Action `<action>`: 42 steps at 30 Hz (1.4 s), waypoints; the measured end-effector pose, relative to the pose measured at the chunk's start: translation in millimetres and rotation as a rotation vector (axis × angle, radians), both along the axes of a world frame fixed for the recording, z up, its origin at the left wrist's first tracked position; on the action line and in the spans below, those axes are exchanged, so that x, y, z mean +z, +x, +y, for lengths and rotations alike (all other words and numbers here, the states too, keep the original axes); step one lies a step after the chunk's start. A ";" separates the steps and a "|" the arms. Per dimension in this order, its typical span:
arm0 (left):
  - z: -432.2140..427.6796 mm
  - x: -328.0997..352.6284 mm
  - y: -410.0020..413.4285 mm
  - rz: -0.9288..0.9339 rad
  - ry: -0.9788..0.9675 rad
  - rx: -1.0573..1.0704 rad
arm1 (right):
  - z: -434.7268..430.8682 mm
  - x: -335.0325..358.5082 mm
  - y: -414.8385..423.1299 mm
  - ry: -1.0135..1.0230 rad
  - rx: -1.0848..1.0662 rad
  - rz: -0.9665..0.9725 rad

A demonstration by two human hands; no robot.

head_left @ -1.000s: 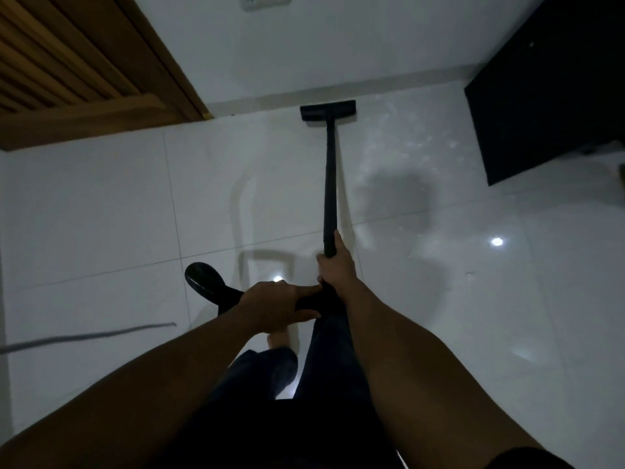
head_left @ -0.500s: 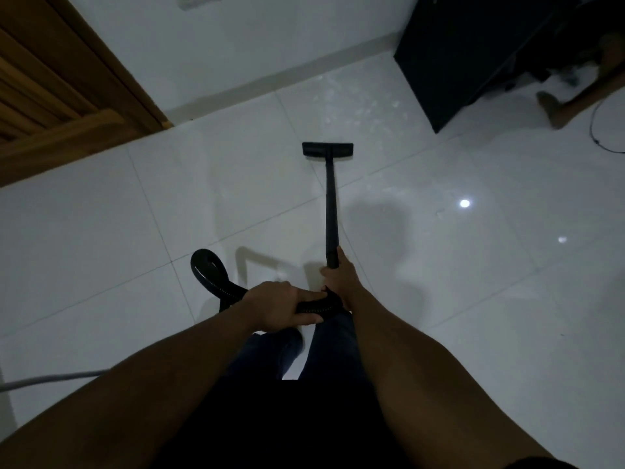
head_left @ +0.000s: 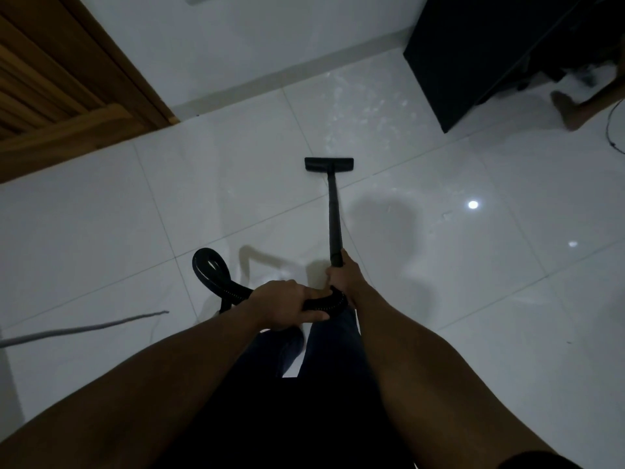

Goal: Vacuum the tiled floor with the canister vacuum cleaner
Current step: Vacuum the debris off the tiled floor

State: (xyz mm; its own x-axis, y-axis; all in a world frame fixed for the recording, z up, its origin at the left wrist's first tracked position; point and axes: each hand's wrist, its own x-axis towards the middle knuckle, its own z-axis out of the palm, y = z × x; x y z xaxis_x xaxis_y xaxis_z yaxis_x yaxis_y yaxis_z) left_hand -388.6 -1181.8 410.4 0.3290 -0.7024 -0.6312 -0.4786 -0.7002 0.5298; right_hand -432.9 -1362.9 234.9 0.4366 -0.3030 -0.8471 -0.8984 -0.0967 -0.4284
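The black flat floor head [head_left: 329,164] lies on the white glossy tiled floor [head_left: 101,231] at 12 o'clock from the person's hands, pulled well back from the white skirting board [head_left: 287,76] it almost touched a second earlier. It sits just beyond a grout line, much as it did half a second ago. More of the grey cord [head_left: 84,330] now shows on the tiles at 8 o'clock.

The right hand [head_left: 343,277] grips the lower end of the slim black vacuum wand [head_left: 334,218], fingers curled tight around it and thumb lying along the tube. The left hand [head_left: 285,308], just beside it at 8 o'clock, holds the black ribbed hose [head_left: 216,275] from above with fingers wrapped and pressed together. The hose loops away towards 10 o'clock.

A slatted wooden door [head_left: 50,79] stands at 10 o'clock and a black cabinet [head_left: 473,55] at 1 o'clock. Another person's bare foot [head_left: 568,110] rests at 2 o'clock.
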 end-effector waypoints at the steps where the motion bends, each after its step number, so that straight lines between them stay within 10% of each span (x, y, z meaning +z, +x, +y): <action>1: -2.5 1.4 4.6 -0.002 0.000 0.001 | -3.9 -16.8 4.9 -0.002 0.004 0.003; 42: -180.6 -0.4 342.8 0.056 0.170 0.099 | -153.7 68.8 370.0 0.013 0.058 -0.030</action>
